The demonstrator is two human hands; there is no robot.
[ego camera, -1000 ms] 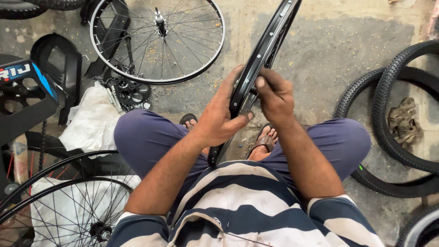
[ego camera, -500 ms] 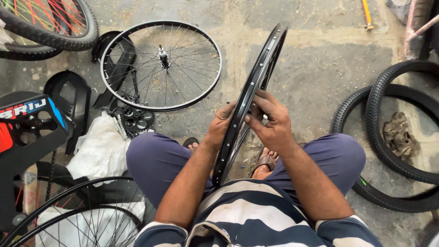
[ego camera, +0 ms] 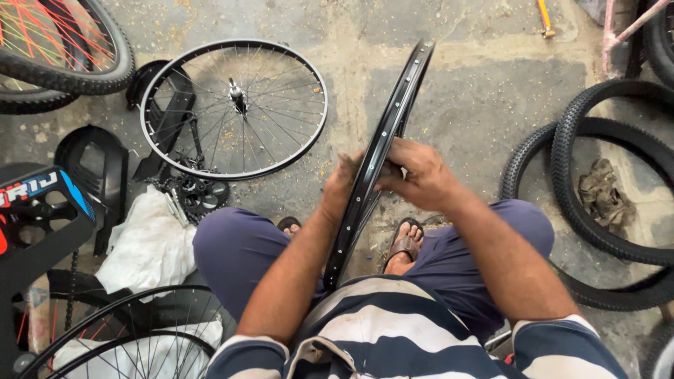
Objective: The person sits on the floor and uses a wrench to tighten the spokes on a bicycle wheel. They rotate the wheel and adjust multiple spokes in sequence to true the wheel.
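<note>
A bare black bicycle rim (ego camera: 393,126) with spoke holes stands on edge between my knees, tilted away from me. My left hand (ego camera: 340,184) grips its left side about halfway up. My right hand (ego camera: 418,172) is closed on the rim's right side at the same height, fingers pressed against the inner face. Whether anything small is pinched in my fingers cannot be seen. I sit with purple trousers and sandalled feet (ego camera: 404,245) below the rim.
A spoked wheel (ego camera: 235,105) lies flat on the concrete at upper left, a tyred wheel (ego camera: 63,49) beyond it. Black tyres (ego camera: 604,175) with a rag lie at right. A chainring set (ego camera: 193,195), white bag (ego camera: 147,245), black frame parts and another spoked wheel (ego camera: 119,337) crowd the left.
The view has shifted up and left. Both hands have stayed on the rim, my right hand moving slightly along it while the rim turned a little.
</note>
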